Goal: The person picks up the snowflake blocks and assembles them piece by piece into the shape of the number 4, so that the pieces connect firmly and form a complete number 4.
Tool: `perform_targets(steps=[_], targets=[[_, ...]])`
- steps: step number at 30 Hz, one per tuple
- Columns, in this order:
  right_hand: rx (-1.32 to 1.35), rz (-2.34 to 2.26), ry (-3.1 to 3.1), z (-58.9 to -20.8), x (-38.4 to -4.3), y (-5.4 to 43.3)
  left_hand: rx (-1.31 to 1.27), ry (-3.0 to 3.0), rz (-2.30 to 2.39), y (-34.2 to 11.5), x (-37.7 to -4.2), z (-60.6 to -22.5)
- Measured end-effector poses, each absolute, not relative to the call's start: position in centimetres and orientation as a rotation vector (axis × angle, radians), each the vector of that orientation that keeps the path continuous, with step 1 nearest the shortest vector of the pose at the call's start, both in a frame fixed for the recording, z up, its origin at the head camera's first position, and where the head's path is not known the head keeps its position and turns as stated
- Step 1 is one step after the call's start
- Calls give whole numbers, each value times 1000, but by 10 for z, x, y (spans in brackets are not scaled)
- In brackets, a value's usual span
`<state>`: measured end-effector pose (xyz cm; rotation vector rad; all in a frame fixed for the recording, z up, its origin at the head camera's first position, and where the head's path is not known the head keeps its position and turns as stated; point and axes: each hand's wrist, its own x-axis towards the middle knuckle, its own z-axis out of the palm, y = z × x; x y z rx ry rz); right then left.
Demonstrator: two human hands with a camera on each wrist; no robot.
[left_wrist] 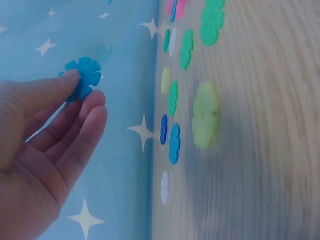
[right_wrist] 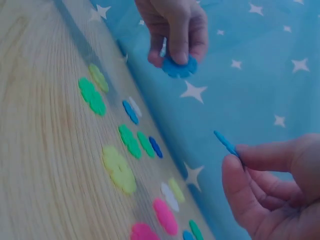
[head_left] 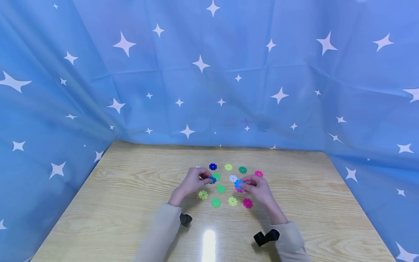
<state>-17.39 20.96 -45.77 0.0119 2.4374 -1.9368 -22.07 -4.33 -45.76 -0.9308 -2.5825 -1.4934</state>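
Observation:
My left hand (head_left: 195, 179) pinches a blue flower-shaped plastic disc (left_wrist: 88, 75) between thumb and fingers, above the table. In the head view the fingers partly cover that disc. Opposite it, my right hand (head_left: 258, 187) pinches another blue notched disc (head_left: 238, 184); the right wrist view shows this disc (right_wrist: 226, 143) nearly edge-on. The two held discs are apart. Below the hands lie several similar discs: a light green one (head_left: 221, 189), a white one (head_left: 233, 178) and a pink one (head_left: 247, 203) among them.
More discs lie flat at the back, including dark blue (head_left: 213, 166), yellow (head_left: 228, 167) and dark green (head_left: 242, 170). The wooden table (head_left: 114, 203) meets a blue star-patterned curtain (head_left: 203, 94) behind and at both sides. Black wrist cameras (head_left: 266, 237) sit at the sleeves.

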Motion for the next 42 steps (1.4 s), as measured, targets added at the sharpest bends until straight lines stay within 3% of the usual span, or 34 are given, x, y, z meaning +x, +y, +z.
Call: perform_targets(steps=[10,33,42], targets=[[-74,-2040,2374,-461,-174,191,-962,-2569,-1497,-29,-216,-455],[209,-2143,2210,-446,-180,165,-1009,-2405,-1500,-23,-213,-452],[159,-2208,2145,-443,-178,160,-1067,-2360,-1446,-25,-213,-450]])
